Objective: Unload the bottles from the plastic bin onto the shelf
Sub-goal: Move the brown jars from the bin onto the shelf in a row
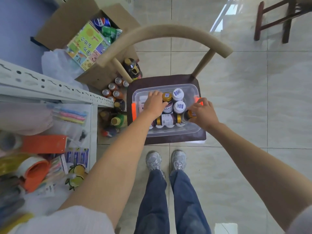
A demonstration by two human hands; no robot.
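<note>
The shelf (50,88) stands to my left, its visible tier crowded with packets, pens and tape, and I can make out none of the bin's bottles on it, so I judge the unloading barely begun, if begun at all. In front of me is the chair (168,137), and on its dark seat sits the clear plastic bin (173,132) with its orange latches, lid off and holding a good many bottles: two white-capped ones (179,100) standing at the far side, a gold-capped one (166,97) beside them, and dark ones lying on their sides (166,119) nearer me. Both my hands are down in the bin. My left hand (154,103) is curled over a dark bottle in the middle, fingers wrapped on it as far as I can tell. My right hand (203,114) is closed around a dark bottle with an orange label (190,114) at the right wall. Nearly everything is left to carry across.
</note>
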